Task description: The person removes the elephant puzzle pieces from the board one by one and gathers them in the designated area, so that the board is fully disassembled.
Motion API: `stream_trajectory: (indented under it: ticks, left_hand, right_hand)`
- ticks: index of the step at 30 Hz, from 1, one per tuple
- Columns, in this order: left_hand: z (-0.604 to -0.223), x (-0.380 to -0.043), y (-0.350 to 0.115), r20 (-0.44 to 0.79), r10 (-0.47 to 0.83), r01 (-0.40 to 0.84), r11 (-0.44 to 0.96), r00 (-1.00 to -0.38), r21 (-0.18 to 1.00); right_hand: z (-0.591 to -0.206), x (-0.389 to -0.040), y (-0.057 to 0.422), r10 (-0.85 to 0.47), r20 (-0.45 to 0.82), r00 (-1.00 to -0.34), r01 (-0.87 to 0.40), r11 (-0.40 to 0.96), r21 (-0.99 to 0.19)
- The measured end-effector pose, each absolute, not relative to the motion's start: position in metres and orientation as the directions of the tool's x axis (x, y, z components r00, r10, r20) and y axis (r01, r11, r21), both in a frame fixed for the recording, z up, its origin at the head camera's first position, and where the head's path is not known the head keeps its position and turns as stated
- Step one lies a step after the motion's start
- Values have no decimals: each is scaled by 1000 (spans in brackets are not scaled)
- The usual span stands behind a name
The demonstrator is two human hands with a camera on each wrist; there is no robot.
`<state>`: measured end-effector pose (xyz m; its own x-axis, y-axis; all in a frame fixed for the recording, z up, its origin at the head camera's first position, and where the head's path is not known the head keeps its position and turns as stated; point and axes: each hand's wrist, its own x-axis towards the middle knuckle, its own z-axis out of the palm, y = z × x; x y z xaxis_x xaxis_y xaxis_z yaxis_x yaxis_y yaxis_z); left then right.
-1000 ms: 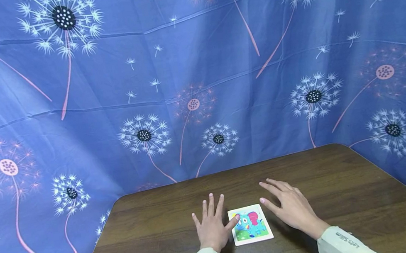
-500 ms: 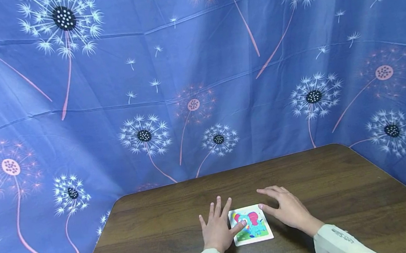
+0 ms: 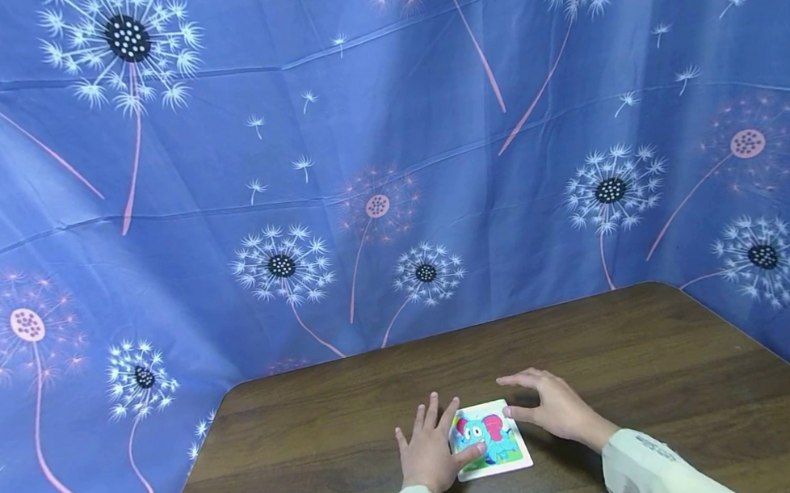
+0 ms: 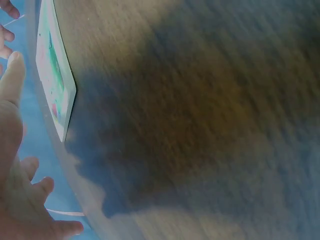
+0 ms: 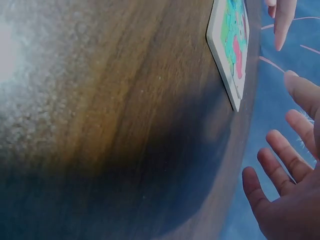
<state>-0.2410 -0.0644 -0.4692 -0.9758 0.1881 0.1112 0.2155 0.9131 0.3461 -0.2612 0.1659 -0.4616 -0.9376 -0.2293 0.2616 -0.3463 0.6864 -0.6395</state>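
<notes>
A square picture puzzle [image 3: 499, 438] with a white frame and a blue elephant with red ears lies flat on the wooden table. My left hand [image 3: 428, 454] is at its left side, fingers spread, the thumb overlapping the picture in the head view. On the other side my right hand [image 3: 560, 407] hovers with fingers extended, thumb tip close to the upper right corner. In the left wrist view the puzzle [image 4: 54, 75] stands apart from the palm above the table. The right wrist view shows the puzzle [image 5: 231, 45] edge-on, and the right fingers hold nothing.
The dark brown wooden table [image 3: 316, 451] has rounded far corners. Behind it hangs a blue curtain [image 3: 207, 138] with a dandelion print, close to the far edge. Both hands cast shadows on the tabletop.
My left hand has moved right and slightly nearer, its thumb further over the picture. The right hand has come left and a bit down toward the puzzle, which has stayed in place.
</notes>
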Motion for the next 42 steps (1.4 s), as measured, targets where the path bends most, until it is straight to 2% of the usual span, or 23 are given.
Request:
stream_trajectory:
  ticks: [14,22,28,42]
  left_hand:
    - [-470,-247,-61,61,186,196,924,-981,328]
    - [-471,-247,-60,35,185,188,940,-982,285]
    - [-470,-246,-62,18,186,183,935,-982,304]
    - [-471,-247,-65,3,185,178,942,-983,285]
  right_hand:
    - [-465,-271,159,-272,143,-952,-294,668,-683]
    - [-471,-274,160,-330,183,-926,-367,673,-642]
    - [-474,-277,162,-376,206,-903,-419,667,-616]
    - [-473,-282,162,-420,198,-885,-452,681,-576]
